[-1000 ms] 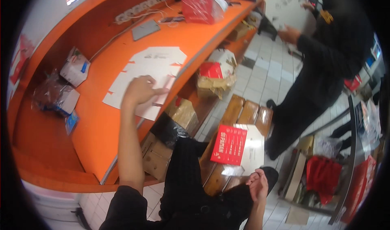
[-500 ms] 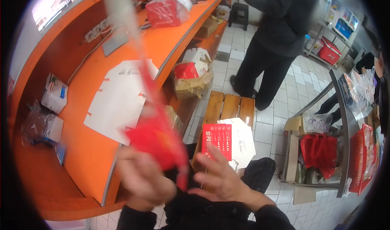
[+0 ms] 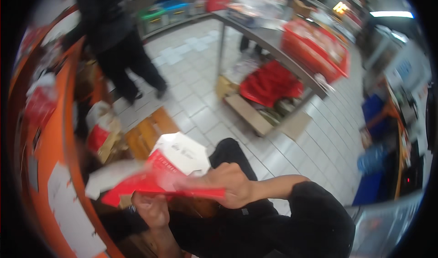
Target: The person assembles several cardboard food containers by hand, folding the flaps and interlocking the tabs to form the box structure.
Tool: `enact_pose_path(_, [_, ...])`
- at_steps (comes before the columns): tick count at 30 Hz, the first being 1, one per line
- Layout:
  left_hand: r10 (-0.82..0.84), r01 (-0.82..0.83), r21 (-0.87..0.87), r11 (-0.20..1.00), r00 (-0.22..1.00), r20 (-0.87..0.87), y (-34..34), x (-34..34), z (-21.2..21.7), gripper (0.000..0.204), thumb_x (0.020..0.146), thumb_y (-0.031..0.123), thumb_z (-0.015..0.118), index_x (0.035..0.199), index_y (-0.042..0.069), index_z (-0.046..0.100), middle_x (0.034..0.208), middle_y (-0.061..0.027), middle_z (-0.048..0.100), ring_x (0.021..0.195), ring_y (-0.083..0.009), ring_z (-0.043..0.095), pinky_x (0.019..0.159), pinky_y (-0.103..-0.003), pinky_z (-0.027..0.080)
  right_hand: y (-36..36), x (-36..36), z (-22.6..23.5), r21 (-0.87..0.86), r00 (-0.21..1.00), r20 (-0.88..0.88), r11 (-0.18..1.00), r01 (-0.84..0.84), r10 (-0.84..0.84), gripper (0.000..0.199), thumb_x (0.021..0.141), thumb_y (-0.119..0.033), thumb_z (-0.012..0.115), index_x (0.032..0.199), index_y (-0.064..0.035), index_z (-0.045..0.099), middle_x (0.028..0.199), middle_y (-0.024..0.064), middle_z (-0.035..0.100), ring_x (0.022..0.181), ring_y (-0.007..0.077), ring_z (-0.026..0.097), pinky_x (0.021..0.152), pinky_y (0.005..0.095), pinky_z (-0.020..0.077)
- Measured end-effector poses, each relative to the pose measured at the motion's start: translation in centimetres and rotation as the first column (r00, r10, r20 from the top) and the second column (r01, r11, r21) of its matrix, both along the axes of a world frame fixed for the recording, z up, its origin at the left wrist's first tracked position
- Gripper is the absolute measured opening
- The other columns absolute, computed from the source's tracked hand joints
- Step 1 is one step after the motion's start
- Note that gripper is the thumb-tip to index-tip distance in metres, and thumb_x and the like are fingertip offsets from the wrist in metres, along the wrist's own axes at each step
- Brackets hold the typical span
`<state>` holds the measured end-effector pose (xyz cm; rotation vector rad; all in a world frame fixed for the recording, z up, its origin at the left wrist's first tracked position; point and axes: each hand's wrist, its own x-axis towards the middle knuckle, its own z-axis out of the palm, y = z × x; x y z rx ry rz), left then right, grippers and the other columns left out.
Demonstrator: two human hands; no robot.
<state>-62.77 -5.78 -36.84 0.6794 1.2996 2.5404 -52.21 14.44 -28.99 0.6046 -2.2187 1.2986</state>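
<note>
A flat red and white cardboard blank (image 3: 150, 181) is held level in front of my lap, blurred by motion. My right hand (image 3: 230, 185) grips its right end from above. My left hand (image 3: 150, 208) holds it from beneath near the middle. Below it on the floor lies a stack of folded red and white boxes (image 3: 182, 152). More white flat blanks (image 3: 68, 208) lie on the orange counter (image 3: 57, 139) at my left.
Another person in dark clothes (image 3: 116, 39) stands by the counter at the upper left. A steel table (image 3: 273, 43) with red crates (image 3: 315, 43) and a red bag under it stands beyond the tiled floor. Cartons sit under the counter.
My view has swung to the right, away from the counter. The blank went from the counter into both hands, from upright to level. My right hand now grips it.
</note>
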Motion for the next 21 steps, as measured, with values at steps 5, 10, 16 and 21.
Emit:
enact_pose_path(5, [-0.145,0.141,-0.257,0.956,0.989,0.003,0.7,2.3,-0.1,0.056,0.081,0.001,0.065,0.133,-0.004,0.043,0.126,-0.0167,0.057,0.116,-0.0229,0.057,0.101,-0.037,0.046,-1.0,1.8,-2.8,0.429,0.955,-0.134,0.853,0.298,-0.266,0.058,0.086,-0.019,0.068,0.138,-0.0005,0.049,0.146,0.0191,0.045,0.131,0.0366,0.050,0.090,0.0403,0.0547])
enact_pose_path(10, [-0.190,0.253,-0.099,0.962,0.887,0.420,-0.2,2.9,3.0,0.057,0.084,-0.003,0.058,0.137,-0.004,0.037,0.128,-0.0172,0.055,0.119,-0.0268,0.055,0.106,-0.039,0.042,-0.3,1.7,-2.5,0.171,0.990,0.137,0.983,-0.061,0.038,0.055,0.085,-0.030,0.064,0.129,0.0014,0.057,0.142,0.0211,0.048,0.132,0.0416,0.046,0.108,0.0490,0.0407])
enact_pose_path(16, [-0.206,0.134,0.165,0.977,0.797,0.567,-0.4,5.3,3.4,0.043,0.094,0.005,0.060,0.134,-0.002,0.044,0.126,-0.0143,0.059,0.114,-0.0213,0.060,0.101,-0.037,0.047,-2.6,-0.8,-2.0,0.372,0.994,0.092,0.928,0.015,-0.053,0.052,0.075,-0.035,0.075,0.115,-0.0008,0.068,0.131,0.0215,0.058,0.129,0.0484,0.046,0.108,0.0550,0.0379])
enact_pose_path(21, [-0.007,-0.116,0.210,0.971,0.861,0.509,-1.2,5.5,1.8,0.039,0.101,0.008,0.050,0.138,0.003,0.041,0.129,-0.0127,0.058,0.112,-0.0210,0.062,0.100,-0.036,0.048,-4.2,0.6,-7.9,-0.004,0.937,-0.271,0.973,0.230,-0.223,0.048,0.080,-0.019,0.079,0.121,-0.0023,0.062,0.117,0.0165,0.064,0.108,0.0322,0.060,0.098,0.0434,0.0454])
